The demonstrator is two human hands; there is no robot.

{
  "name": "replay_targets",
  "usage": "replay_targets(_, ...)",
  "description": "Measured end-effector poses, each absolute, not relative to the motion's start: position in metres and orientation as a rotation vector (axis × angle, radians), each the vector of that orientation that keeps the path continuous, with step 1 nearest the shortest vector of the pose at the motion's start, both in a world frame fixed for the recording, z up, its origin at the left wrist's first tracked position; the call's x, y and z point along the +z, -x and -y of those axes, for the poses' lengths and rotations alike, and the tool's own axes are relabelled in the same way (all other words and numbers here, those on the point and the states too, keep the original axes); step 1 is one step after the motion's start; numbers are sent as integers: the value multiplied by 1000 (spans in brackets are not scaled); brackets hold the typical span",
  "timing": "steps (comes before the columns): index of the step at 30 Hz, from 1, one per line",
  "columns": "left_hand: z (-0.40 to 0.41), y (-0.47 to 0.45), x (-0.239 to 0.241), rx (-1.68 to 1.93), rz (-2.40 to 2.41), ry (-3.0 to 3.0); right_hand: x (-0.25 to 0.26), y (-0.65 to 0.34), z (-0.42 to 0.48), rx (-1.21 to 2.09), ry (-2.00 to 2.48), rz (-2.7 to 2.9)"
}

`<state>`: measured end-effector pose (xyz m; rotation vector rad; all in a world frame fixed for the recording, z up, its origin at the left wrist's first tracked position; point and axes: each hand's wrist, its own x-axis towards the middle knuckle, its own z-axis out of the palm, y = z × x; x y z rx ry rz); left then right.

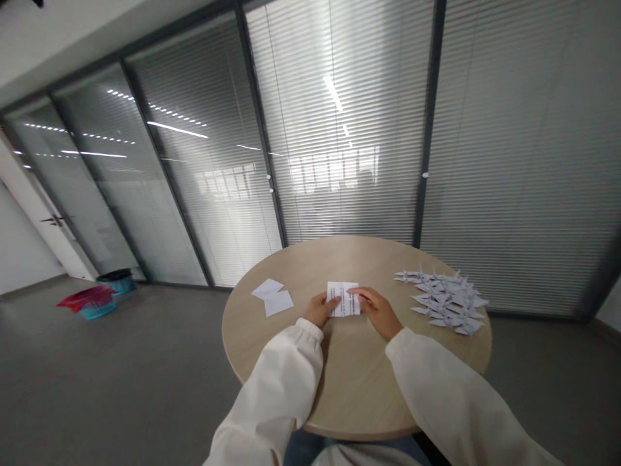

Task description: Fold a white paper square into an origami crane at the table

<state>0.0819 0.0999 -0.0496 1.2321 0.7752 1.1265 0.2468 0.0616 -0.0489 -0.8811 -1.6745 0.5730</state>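
Note:
Near the middle of the round table, a square sheet of paper (pixel 344 301) with rows of dark print faces up between my hands. My left hand (pixel 321 309) grips its left edge, thumb on top and fingers underneath. My right hand (pixel 380 312) is at the right edge, index finger stretched over the upper right corner and the other fingers partly hidden. Whether the right fingers pinch the sheet is hard to make out. Off to the left lie white paper squares (pixel 278 303), partly overlapping. Many folded paper cranes (pixel 449 301) are clustered on the right side.
The light wood round table (pixel 359 395) stands before a glass partition with blinds (pixel 349 116). On the floor at far left are two blue baskets, one lined with a red bag (pixel 87 296), the other with a black bag (pixel 115 274). A door (pixel 43 213) is beyond them.

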Motion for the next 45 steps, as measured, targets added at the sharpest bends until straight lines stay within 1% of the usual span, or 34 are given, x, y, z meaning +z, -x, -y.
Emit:
replay_targets(6,-99,-81,-47,1139,-732,-1173,-51,-246,-64,455,863,1761)
replay_targets(14,-94,-80,-43,1016,-699,-1110,-51,-249,-66,515,928,1644)
replay_targets(26,-78,-84,-31,981,-517,-1102,-49,-250,-66,610,1029,1469)
replay_targets(35,-81,-92,-39,1088,-677,-1316,-52,-247,-68,716,946,1442)
replay_targets(45,-82,-90,-37,1164,-799,-1447,-51,-245,-66,788,949,1459)
